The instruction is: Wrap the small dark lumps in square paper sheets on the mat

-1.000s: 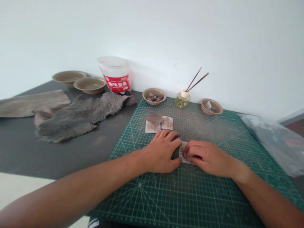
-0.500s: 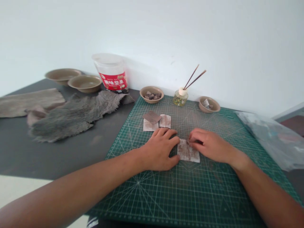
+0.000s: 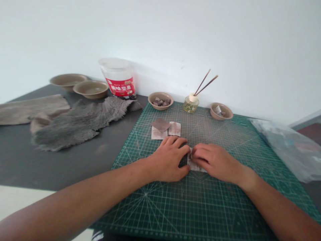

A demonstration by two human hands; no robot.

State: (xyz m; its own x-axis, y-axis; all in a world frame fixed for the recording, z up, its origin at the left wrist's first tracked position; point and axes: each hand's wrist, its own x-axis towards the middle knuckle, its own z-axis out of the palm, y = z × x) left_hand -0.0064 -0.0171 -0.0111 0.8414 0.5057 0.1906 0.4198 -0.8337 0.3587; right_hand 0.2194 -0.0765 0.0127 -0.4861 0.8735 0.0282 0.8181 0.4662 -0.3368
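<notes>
A pale square piece with brown smudges [image 3: 197, 166] lies flat on the green cutting mat [image 3: 175, 209]. My left hand [image 3: 172, 160] rests on the mat with its fingers spread, fingertips at the left edge of the piece. Over the piece's upper part is my right hand [image 3: 213, 160], its fingers pressed together; what they hold, if anything, is hidden. Beyond my left hand, a brown square [image 3: 161, 124] overlaps a pale square [image 3: 159, 135], and another smudged pale piece [image 3: 175, 128] is beside them.
At the mat's back stand a bowl of stones [image 3: 160, 101], a glass bottle with two sticks [image 3: 191, 104] and a small bowl [image 3: 221, 111]. Furry grey material [image 3: 75, 124], two bowls and a plastic tub [image 3: 119, 80] are at left; a clear bag [image 3: 291, 147] is at right.
My right hand has moved left across the smudged piece and now covers more of it. My left hand keeps its place.
</notes>
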